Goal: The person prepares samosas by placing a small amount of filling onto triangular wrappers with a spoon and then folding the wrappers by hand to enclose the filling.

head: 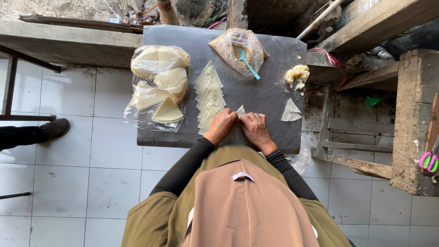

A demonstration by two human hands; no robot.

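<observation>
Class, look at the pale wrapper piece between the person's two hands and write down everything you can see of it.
The wrapper piece is thin, pale cream and dough-like, with a pointed tip showing above the fingers. It lies on the grey board near its front edge. The left hand and right hand both press on it and hide most of it, so its full shape cannot be told. A fanned row of similar wrappers lies just beside it.

I see a small pale triangular dough wrapper lying flat on the grey bench, its lower part hidden under both hands.
</observation>
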